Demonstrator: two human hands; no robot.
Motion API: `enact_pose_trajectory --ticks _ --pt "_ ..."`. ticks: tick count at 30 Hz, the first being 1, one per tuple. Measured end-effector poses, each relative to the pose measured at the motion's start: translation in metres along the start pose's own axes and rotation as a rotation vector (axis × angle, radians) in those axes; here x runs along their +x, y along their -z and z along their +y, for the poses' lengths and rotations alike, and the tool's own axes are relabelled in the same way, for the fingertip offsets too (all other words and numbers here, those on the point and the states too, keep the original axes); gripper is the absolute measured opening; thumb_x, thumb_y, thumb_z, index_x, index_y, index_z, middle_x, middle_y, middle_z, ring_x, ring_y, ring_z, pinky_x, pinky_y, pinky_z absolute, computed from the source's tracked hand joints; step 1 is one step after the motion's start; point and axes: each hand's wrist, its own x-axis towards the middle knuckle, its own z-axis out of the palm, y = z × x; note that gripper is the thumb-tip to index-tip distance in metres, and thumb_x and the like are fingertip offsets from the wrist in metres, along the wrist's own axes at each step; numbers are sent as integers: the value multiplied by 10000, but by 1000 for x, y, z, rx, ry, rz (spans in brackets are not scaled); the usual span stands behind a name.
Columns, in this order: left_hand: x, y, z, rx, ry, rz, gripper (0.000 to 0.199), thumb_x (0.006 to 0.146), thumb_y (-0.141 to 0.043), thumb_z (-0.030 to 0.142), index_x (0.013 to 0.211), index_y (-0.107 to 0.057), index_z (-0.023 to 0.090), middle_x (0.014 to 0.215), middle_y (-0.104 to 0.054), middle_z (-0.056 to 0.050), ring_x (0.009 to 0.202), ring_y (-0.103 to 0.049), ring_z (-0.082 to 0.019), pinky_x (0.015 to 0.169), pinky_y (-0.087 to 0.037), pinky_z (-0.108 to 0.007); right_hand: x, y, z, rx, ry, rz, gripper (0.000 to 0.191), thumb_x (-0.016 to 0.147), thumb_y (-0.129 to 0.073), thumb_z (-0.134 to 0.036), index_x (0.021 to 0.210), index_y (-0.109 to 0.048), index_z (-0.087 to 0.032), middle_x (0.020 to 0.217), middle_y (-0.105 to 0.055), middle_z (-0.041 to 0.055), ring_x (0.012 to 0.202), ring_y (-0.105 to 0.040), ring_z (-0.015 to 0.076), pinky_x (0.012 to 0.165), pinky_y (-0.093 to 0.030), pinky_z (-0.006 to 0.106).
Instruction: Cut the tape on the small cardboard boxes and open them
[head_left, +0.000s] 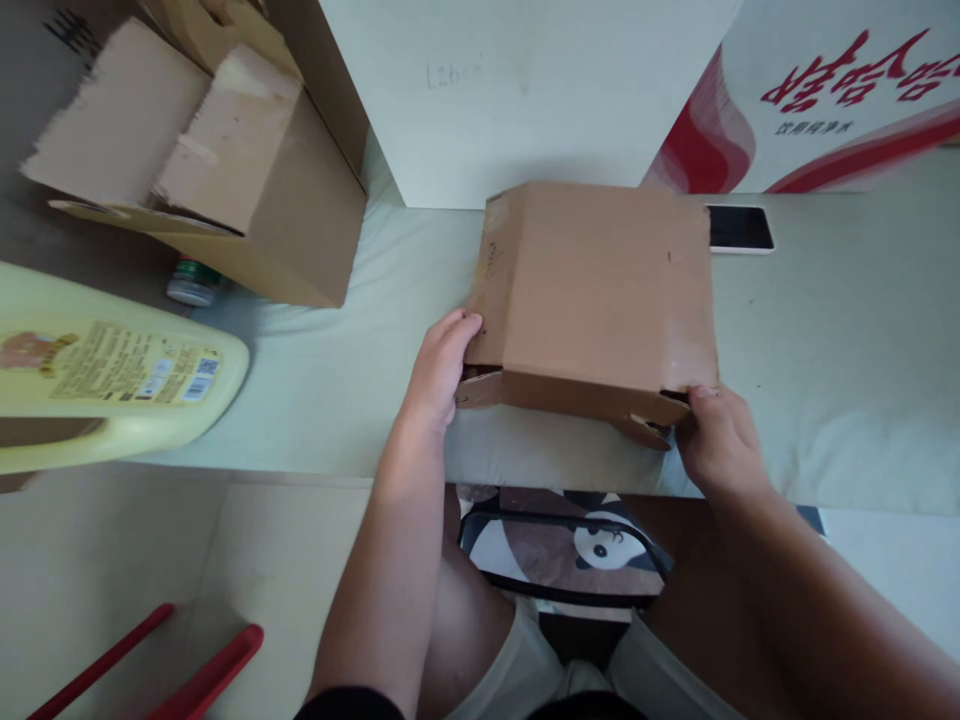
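A brown cardboard box (600,285), partly flattened, lies on the pale green cloth before me. Handwritten marks run along its left side, and small flaps stick out at its near edge. My left hand (442,360) grips the near left corner, thumb on top and fingers mostly hidden behind the edge. At the near right corner my right hand (720,430) pinches the cardboard, with its thumb on the upper face. The inside of the box is hidden from me.
Behind stand a white box (525,100) and a red-and-white carton (825,110). A phone (741,229) lies beside the cardboard. To the left are an open carton (300,200), a yellow jug (135,370) and a small can (193,280). The cloth-covered surface (840,400) ends near my knees.
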Motion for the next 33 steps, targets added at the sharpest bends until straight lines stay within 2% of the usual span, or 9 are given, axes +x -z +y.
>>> enact_pose_trajectory --ticks 10,14,21,27,30,33 --pt "0 -2 1 4 10 15 285 739 -706 377 673 -480 216 671 -490 31 666 -479 -137 651 -359 -269 -1 0 9 9 18 2 341 827 -516 -487 596 -499 -236 556 -484 9 553 -482 167 531 -414 320" --pt "-1 -2 2 26 -3 66 292 727 -707 355 659 -457 219 658 -468 32 653 -452 -136 627 -343 -264 0 0 9 27 19 9 358 834 -515 -486 580 -473 -237 537 -452 -1 536 -465 158 519 -415 310" --pt "0 -1 0 -32 -30 24 254 731 -721 333 648 -519 203 659 -516 24 618 -472 -124 585 -340 -251 0 0 12 75 2 21 387 828 -537 -541 613 -553 -219 572 -529 20 537 -474 154 496 -416 301" --pt "-4 -3 5 -21 -60 19 260 744 -734 355 651 -542 206 647 -531 20 627 -506 -136 621 -393 -257 0 1 13 56 -2 38 359 816 -542 -506 592 -534 -226 552 -518 7 532 -472 154 494 -408 295" --pt "-7 -7 8 -31 -94 19 282 740 -742 382 648 -538 211 621 -501 19 639 -524 -150 657 -424 -269 -1 2 14 73 -8 51 333 816 -536 -495 617 -537 -228 589 -541 17 578 -523 171 544 -454 318" --pt "-8 -12 8 -47 -142 27 281 741 -747 388 657 -546 210 627 -499 18 633 -512 -146 639 -419 -268 -3 2 17 84 8 98 284 825 -541 -462 667 -545 -226 708 -618 64 721 -611 218 647 -513 366"
